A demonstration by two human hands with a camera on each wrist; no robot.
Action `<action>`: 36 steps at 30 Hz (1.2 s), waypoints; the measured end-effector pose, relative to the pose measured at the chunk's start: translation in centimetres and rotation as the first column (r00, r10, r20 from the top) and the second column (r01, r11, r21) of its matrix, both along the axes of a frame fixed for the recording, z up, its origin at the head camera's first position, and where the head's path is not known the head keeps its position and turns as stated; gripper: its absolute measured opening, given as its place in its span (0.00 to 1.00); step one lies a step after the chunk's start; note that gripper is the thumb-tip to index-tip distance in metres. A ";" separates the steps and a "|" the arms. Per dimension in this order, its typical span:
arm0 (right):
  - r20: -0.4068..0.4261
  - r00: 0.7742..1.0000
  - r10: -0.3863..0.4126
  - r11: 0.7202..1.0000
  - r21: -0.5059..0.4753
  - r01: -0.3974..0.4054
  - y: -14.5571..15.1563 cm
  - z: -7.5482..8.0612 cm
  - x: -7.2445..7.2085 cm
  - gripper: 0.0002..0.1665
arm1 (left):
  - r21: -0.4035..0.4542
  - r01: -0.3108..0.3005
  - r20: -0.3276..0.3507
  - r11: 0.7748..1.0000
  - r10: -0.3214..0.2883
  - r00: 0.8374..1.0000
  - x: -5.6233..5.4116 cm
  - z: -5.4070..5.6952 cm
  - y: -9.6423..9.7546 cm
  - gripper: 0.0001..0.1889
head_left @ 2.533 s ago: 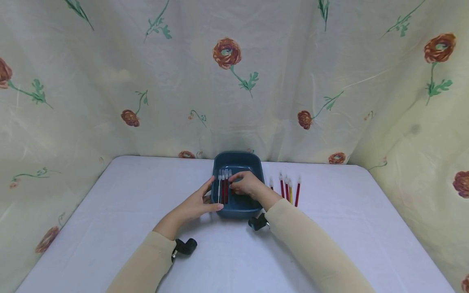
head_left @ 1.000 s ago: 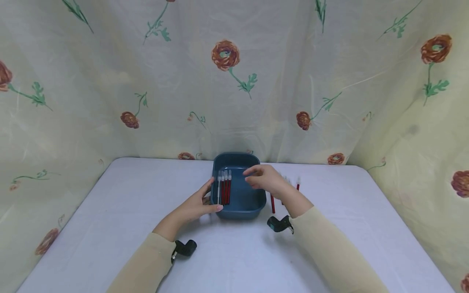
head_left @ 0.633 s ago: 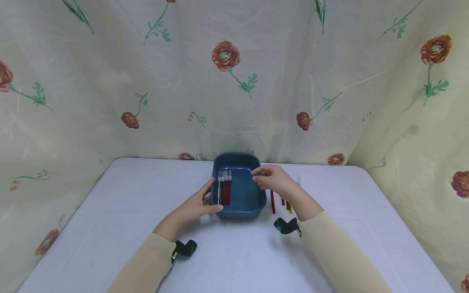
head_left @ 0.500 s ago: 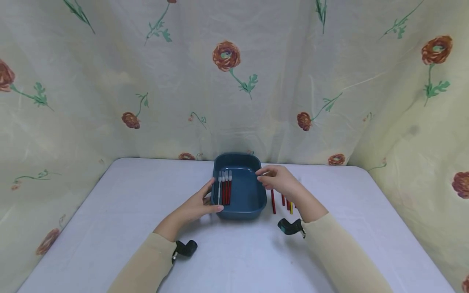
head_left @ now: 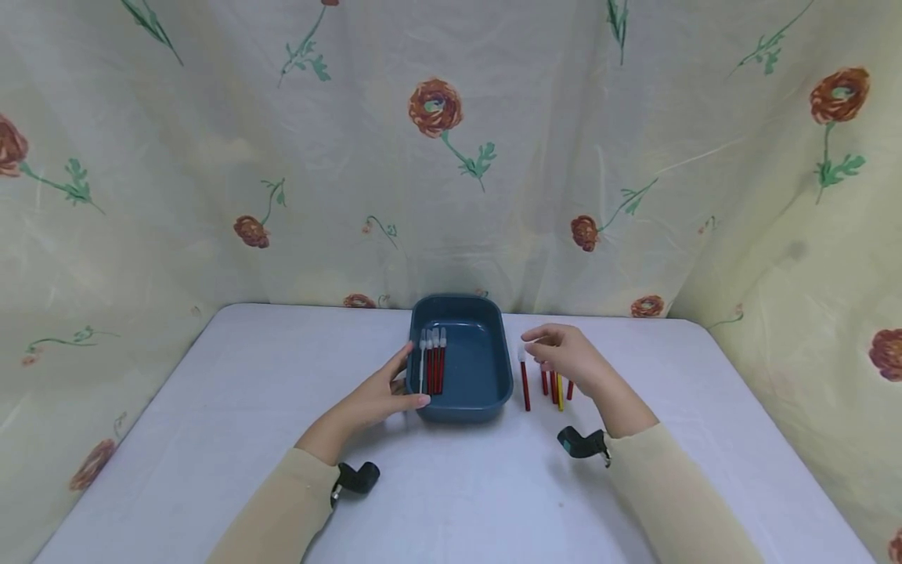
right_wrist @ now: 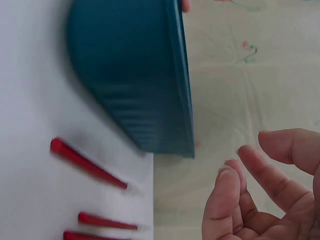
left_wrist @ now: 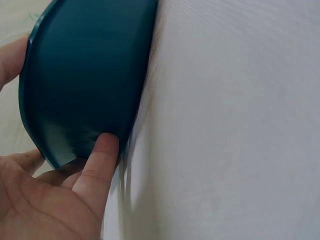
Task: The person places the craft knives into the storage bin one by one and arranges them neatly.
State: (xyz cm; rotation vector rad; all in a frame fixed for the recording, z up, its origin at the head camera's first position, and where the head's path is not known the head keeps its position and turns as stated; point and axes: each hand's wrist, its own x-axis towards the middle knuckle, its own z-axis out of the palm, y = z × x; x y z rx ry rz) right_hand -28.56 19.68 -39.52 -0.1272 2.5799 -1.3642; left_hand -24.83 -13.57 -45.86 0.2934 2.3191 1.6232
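My left hand (head_left: 384, 392) holds the left side of a dark blue plastic bin (head_left: 461, 415); its thumb lies at the front rim. In the left wrist view, fingertips (left_wrist: 106, 144) press the bin's outer wall. A row of slim, dark red pen-like sticks with pale clear caps (head_left: 434, 368) lies along the bin's left side. My right hand (head_left: 567, 359) hovers right of the bin, fingers loosely bent and apart, nothing between them. Nearest to it is a red capped stick (head_left: 524, 384) lying on the table. In the right wrist view, that stick (right_wrist: 89, 163) lies below the fingers.
Several more red sticks (head_left: 544, 382) and a yellow one (head_left: 560, 392) lie on the table, their capped ends partly hidden under the right hand. A white cloth covers the table (head_left: 451, 486). A flowered curtain (head_left: 535, 157) hangs behind it.
My right hand has let go of a red stick in the bin's row and moved right, out over the sticks on the table. The left hand stays on the bin.
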 end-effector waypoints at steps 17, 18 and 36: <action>0.034 0.999 -0.038 0.999 -0.005 0.038 3.7 -2.3 0.3 0.23 | 0.011 -0.011 0.014 1.000 0.011 1.000 -0.1 -0.2 -0.1 0.53; 0.033 0.999 -0.039 0.999 -0.006 0.039 3.9 -2.4 0.3 0.23 | 0.011 -0.009 0.015 1.000 0.009 1.000 -0.1 -0.2 -0.1 0.53; 0.051 0.994 -0.098 0.995 -0.001 0.098 6.3 -4.3 -0.3 0.20 | -0.008 -0.010 0.014 1.000 0.010 1.000 -0.4 -0.3 -0.1 0.54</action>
